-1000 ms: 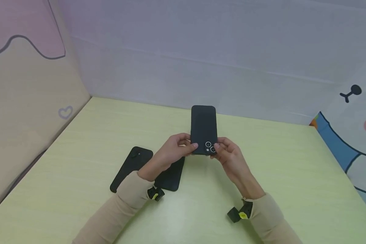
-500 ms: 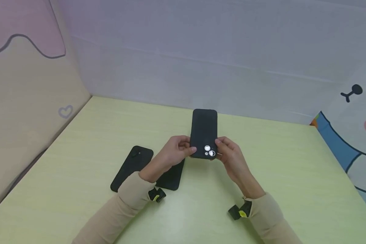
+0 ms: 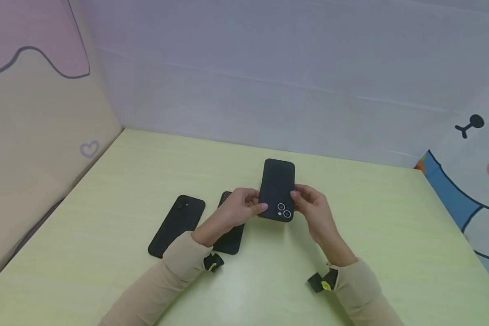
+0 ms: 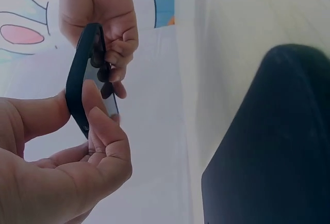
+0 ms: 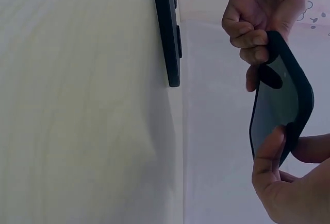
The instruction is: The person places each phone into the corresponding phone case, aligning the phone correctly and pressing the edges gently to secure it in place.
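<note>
In the head view both hands hold up a black smartphone (image 3: 276, 185), its back turned to the head camera and its ringed lenses at the lower right corner. My left hand (image 3: 237, 209) pinches the left edge near the bottom, thumb on the back. On the opposite edge, my right hand (image 3: 315, 212) grips with thumb and curled fingers. The glossy screen side (image 5: 283, 98) shows in the right wrist view, with fingers mirrored in it. A second black phone (image 3: 230, 240) lies on the table, partly hidden under my left forearm.
Left of that lies a third black phone (image 3: 177, 224), camera side up, its lower end beside the left sleeve (image 3: 183, 258). The pale wooden table (image 3: 371, 217) meets a light cloth backdrop (image 3: 269, 81) at its far edge. A small camera is strapped to each wrist.
Both hands have lowered the held phone toward me and slightly right, tilting it a little. The left forearm has shifted right, uncovering the top of the middle phone.
</note>
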### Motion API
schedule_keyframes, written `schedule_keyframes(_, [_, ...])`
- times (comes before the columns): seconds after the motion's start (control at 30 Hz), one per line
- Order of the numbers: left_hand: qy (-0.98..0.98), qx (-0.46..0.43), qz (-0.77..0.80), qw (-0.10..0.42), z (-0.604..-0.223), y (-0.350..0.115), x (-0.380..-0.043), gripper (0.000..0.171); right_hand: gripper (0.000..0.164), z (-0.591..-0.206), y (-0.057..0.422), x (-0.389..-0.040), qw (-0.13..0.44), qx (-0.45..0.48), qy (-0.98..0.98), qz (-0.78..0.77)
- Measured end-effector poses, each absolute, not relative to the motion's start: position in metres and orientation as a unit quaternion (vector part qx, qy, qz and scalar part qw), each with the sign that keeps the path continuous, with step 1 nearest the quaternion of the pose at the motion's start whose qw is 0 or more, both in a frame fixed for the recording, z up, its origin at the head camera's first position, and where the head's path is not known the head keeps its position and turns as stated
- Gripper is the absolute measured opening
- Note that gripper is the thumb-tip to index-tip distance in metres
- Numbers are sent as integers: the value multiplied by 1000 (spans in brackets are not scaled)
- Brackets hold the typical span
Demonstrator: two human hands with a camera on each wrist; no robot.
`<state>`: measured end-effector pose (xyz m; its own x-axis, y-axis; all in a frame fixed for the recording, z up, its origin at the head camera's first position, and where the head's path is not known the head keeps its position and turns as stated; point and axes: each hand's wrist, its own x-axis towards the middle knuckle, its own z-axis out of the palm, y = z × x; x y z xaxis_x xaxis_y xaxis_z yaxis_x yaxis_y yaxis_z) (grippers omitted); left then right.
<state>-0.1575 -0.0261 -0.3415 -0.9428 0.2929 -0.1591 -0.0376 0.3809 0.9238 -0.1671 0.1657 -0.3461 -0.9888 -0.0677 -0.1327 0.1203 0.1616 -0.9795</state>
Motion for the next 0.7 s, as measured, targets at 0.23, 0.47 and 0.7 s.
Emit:
schedule_keyframes(0.23, [849,85,498,157,-346,-21,-161,16,41,-350,167,-163,90,11,779,-620])
schedule_keyframes(0.47, [868,83,464,157,-347,-16,-165,21,45,-353,171,-162,123,-16,802,-584])
schedule_keyframes(0.7, [876,63,442,185,-350,-10,-168,55,45,-356,174,-164,142,-20,811,-566])
